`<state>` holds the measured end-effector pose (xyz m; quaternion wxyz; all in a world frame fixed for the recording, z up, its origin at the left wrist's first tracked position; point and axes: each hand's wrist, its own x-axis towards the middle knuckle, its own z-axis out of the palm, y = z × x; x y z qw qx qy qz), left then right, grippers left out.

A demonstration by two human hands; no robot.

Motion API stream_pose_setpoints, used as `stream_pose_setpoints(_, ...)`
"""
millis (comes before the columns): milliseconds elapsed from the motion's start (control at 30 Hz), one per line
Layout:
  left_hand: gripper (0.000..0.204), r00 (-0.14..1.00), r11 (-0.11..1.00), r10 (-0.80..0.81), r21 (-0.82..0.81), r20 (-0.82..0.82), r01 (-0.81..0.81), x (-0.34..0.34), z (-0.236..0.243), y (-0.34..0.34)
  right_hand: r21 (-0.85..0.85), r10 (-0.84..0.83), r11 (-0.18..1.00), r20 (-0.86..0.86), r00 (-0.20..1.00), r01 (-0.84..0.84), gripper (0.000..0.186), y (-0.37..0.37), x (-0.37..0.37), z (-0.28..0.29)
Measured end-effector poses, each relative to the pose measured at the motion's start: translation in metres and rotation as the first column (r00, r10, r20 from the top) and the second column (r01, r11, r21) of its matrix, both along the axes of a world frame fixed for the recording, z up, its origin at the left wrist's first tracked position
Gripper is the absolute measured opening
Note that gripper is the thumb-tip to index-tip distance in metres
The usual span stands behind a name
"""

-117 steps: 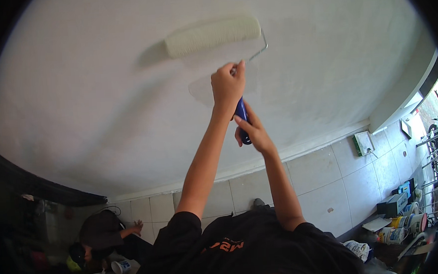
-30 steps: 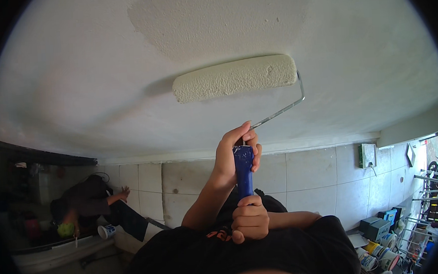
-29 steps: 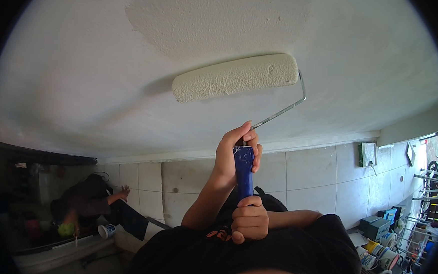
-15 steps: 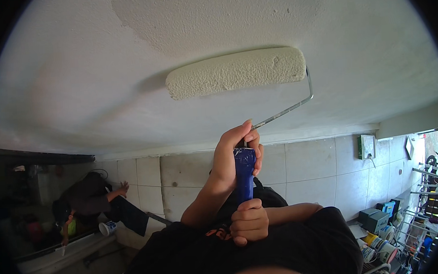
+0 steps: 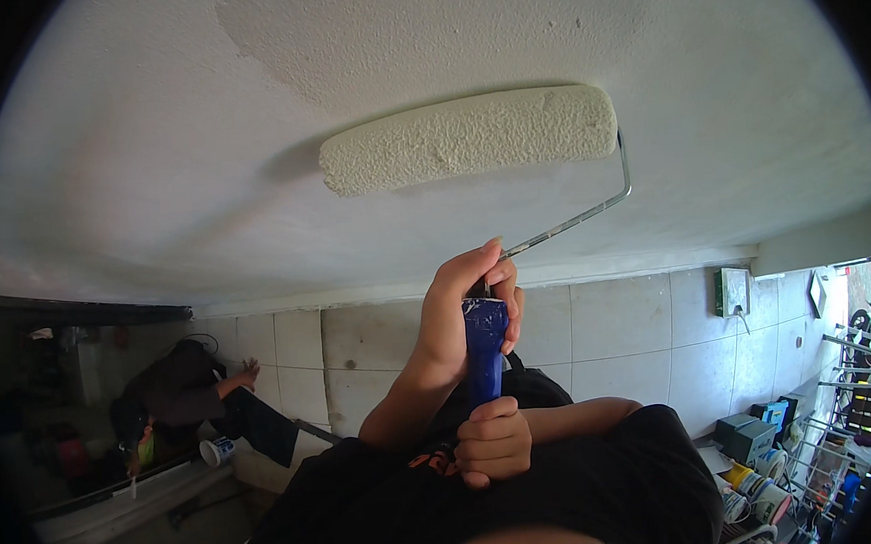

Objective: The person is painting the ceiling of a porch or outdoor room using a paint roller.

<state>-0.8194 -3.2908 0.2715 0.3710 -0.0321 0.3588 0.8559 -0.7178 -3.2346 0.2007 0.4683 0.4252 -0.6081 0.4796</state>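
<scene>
A paint roller [image 5: 469, 142] with a thick, cream-coated textured sleeve lies against the pale ceiling [image 5: 201, 187], beside a darker, wet-looking patch [image 5: 431, 33]. Its bent metal rod runs from the sleeve's right end down to a paint-flecked blue handle [image 5: 486, 344]. My left hand [image 5: 462, 305] wraps round the top of the handle, thumb up by the rod. Lower down, close to my chest, my right hand [image 5: 494, 443] is closed in a fist round the handle's bottom end, hiding it.
At left another person [image 5: 179, 392] bends by a dark opening with a ledge, a white bucket [image 5: 217, 451] beside them. A tiled wall [image 5: 618, 326] carries a small box [image 5: 732, 292]. Paint buckets [image 5: 769, 501], a grey case [image 5: 745, 440] and metal racks crowd the right.
The roller sleeve has shifted slightly along the ceiling, toward the wet-looking patch. Both my hands keep their hold on the handle. The other person's lower arm has moved a little.
</scene>
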Motion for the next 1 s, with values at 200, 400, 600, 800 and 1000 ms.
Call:
stream_pose_setpoints(200,0.038,0.999,1.0,-0.005,0.005,-0.042,0.006,-0.001,0.0,-0.001,0.013,0.005,1.0,-0.012,1.0,-0.005,0.026,0.001,-0.003,-0.001)
stream_pose_setpoints(400,0.036,0.997,0.999,-0.028,0.036,-0.073,0.031,-0.006,0.006,-0.003,0.022,-0.003,1.0,-0.034,0.999,0.004,0.026,-0.003,-0.01,0.003)
stream_pose_setpoints(600,0.034,0.971,0.999,0.005,0.043,-0.24,0.006,-0.015,0.027,-0.006,-0.034,-0.047,0.998,-0.106,0.993,0.044,0.029,-0.011,-0.024,0.005)
stream_pose_setpoints(800,0.036,0.908,0.996,-0.029,0.061,-0.419,0.06,-0.026,0.061,-0.004,-0.264,-0.146,0.962,-0.273,0.951,0.072,0.036,-0.021,-0.048,0.025)
stream_pose_setpoints(1000,0.035,0.893,0.997,0.056,0.076,-0.446,-0.025,-0.022,0.065,0.001,-0.265,-0.134,0.96,-0.161,0.978,0.088,0.037,-0.016,-0.04,0.039)
